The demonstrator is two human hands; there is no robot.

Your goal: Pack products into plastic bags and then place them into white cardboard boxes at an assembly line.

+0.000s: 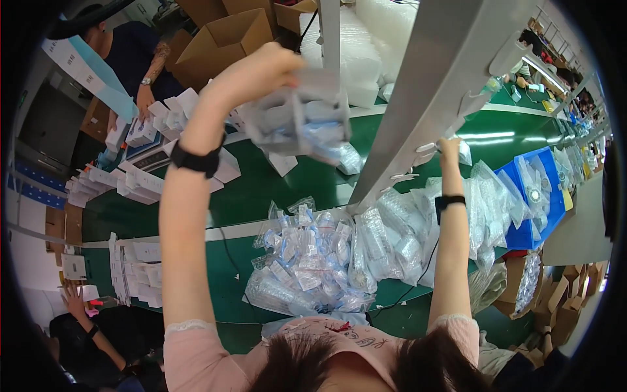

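Observation:
My left hand (277,62) is raised over the green conveyor, fingers closed on the edge of an open white box (297,124). Motion smears the box, but pale and bluish packed pieces show inside it. Stretched out past the metal post, my right hand (449,149) is closed above the conveyor's far right part. A small whitish packet (464,153) is right beside its fingers; whether they grip it is hard to make out. Between my arms lies a heap of clear bags (307,251) with blue and white parts. Bubble-wrap pouches (392,242) are piled next to it.
A slanted metal post (424,85) stands between my hands. The green conveyor (287,186) carries a bubble-wrapped packet (349,159). At right is a blue bin (522,232) of bagged parts. A co-worker (140,52) handles white boxes (173,114) at far left; cardboard boxes (225,46) stand behind.

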